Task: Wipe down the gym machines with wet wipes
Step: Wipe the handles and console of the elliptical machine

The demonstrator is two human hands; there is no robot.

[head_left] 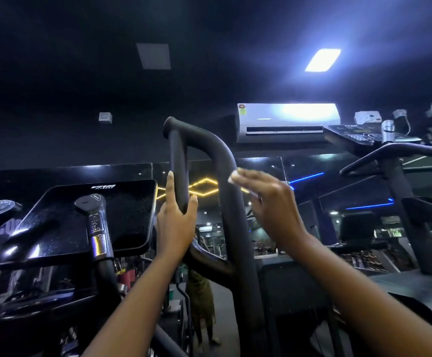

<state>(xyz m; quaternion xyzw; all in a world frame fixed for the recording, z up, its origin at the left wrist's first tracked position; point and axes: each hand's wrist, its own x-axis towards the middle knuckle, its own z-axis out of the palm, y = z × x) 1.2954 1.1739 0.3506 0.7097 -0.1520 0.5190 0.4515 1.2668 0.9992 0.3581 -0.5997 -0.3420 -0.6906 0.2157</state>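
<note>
A dark ceiling (80,34) fills the upper half of the view, lit by one bright rectangular ceiling light (323,60). Below it, the middle is taken by a black bent tubular metal handlebar (225,161) belonging to a gym machine whose lower frame runs off the bottom edge and is lost in shadow. At the left is a glossy black flat console panel (132,215), with lettering too small to read, and in front of it a black and chrome upright grip with buttons (95,217). A white wall-mounted air conditioner (287,122) hangs behind the handlebar, partly washed out by glare. A second dark exercise machine (395,176) stands at the right, cut off by the frame edge. The far wall looks mirrored, with yellow and blue light strips, and a standing figure (202,300) low in the middle is too dim to make out. The left hand (176,225) grips the handlebar's shorter upright bar, thumb on one side and fingers wrapped round the other. The right hand (274,202) lies against the longer sloping bar with fingers nearly straight, pressing a small white crumpled wet wipe (234,177) onto it; only the wipe's edge shows past the fingertips, and the thumb is hidden.
</note>
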